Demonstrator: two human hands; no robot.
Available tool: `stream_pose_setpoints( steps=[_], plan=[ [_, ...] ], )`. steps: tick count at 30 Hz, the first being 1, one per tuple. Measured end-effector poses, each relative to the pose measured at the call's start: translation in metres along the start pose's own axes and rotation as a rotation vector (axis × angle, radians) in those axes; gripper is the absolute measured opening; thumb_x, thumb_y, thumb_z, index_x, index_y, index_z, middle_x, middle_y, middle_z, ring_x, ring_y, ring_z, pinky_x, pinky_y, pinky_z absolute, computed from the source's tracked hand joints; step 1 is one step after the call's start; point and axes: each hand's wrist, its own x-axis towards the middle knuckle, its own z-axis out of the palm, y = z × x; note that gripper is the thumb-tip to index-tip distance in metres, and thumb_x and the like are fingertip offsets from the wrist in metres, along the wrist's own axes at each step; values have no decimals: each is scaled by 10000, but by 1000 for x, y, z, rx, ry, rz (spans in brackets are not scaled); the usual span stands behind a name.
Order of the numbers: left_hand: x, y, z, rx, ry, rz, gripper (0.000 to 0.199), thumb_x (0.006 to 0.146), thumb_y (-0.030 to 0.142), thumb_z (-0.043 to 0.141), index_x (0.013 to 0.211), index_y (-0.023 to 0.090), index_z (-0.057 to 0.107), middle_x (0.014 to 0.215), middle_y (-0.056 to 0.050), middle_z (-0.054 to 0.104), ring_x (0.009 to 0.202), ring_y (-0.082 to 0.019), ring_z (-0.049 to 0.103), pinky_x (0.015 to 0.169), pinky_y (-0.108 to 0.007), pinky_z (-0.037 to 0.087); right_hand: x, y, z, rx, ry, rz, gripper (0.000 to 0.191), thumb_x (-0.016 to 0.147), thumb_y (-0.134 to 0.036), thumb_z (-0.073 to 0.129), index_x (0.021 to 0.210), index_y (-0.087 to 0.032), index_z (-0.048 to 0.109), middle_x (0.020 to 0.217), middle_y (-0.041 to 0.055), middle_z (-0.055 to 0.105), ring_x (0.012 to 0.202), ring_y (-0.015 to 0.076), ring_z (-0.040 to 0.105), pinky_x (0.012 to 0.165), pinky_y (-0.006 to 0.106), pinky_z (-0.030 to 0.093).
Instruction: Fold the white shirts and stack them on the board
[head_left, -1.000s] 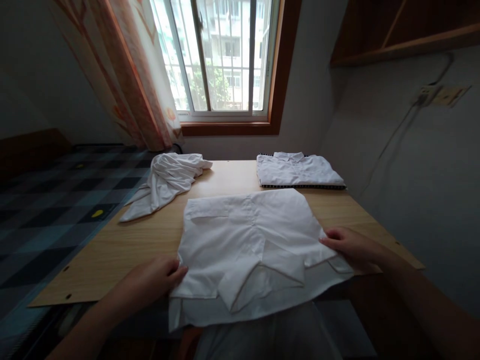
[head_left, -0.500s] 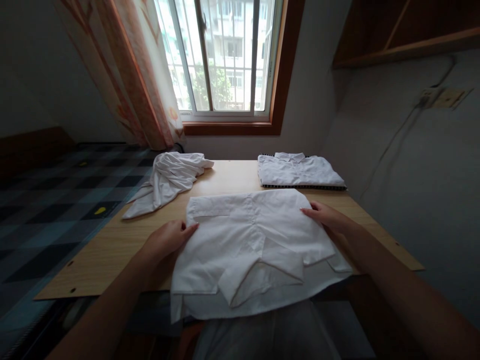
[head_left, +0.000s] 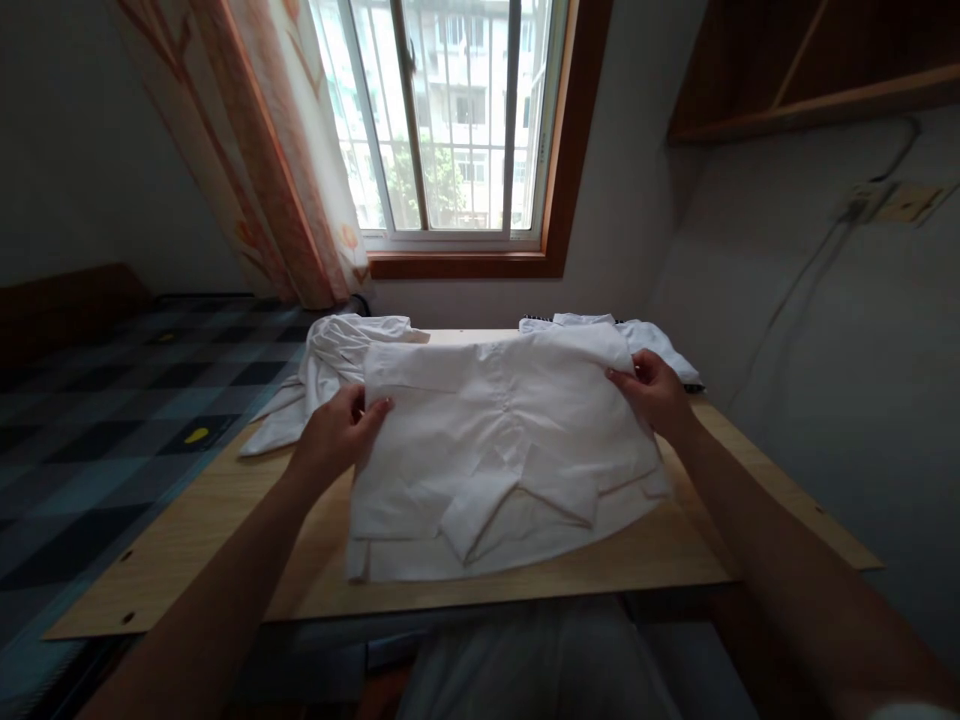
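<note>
A folded white shirt point(head_left: 480, 440) is held up by its two sides over the light wooden table point(head_left: 315, 590), its collar toward me. My left hand point(head_left: 341, 430) pinches the left edge, thumb on top. On the right edge, my right hand point(head_left: 652, 390) grips the cloth the same way; the fingers under the fabric are partly hidden. Behind it at the far left lies a crumpled white garment point(head_left: 322, 370). Another folded white shirt point(head_left: 667, 350), on a dark patterned piece, sits at the far right, partly covered from view.
A bed with a dark checked cover point(head_left: 90, 440) adjoins the table's left side. Beyond the table are a barred window point(head_left: 450, 120) and an orange-patterned curtain point(head_left: 262, 150). A wooden shelf point(head_left: 825, 100) and a socket with a cord point(head_left: 862, 200) are on the right wall.
Both hands have raised the folded shirt and moved it away from me, off the near table edge. It now hides part of the two garments behind.
</note>
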Motion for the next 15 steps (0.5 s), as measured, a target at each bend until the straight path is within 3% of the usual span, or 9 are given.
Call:
stream_pose_setpoints(
  steps=[4, 7, 9, 11, 15],
  plan=[
    [42, 0, 14, 20, 141, -7, 383, 874, 549, 478, 986, 199, 585, 826, -39, 663, 750, -216, 627, 631, -278, 418, 45, 12, 15, -49, 106, -24, 329, 704, -466, 730, 794, -221, 530, 731, -30, 593, 656, 138, 531, 595, 239, 438],
    [67, -11, 45, 70, 101, -71, 368, 903, 464, 492, 1117, 174, 566, 955, -84, 691, 841, -234, 661, 699, -291, 462, 65, 35, 32, -238, 77, 40, 254, 748, -397, 677, 873, -193, 592, 850, 27, 653, 770, 186, 599, 694, 282, 490],
    [73, -20, 68, 136, 55, -98, 388, 898, 371, 517, 1224, 161, 530, 1052, -117, 687, 944, -251, 673, 776, -308, 490, 66, 49, 42, -452, 5, 113, 260, 737, -331, 688, 931, -167, 635, 964, 84, 671, 898, 233, 626, 791, 319, 506],
    [72, -29, 85, 232, 66, -40, 431, 887, 316, 529, 1278, 134, 514, 1193, -174, 643, 1091, -291, 643, 884, -348, 492, 59, 59, 46, -700, -27, 129, 316, 741, -317, 709, 1007, -150, 668, 1076, 142, 659, 1034, 286, 614, 888, 360, 491],
    [63, -38, 93, 331, 89, 52, 441, 892, 305, 520, 1292, 120, 521, 1295, -208, 592, 1180, -321, 602, 952, -378, 475, 33, 63, 37, -953, -33, 13, 407, 869, -381, 623, 1198, -142, 639, 1167, 192, 643, 1097, 321, 599, 916, 390, 468]
  ],
)
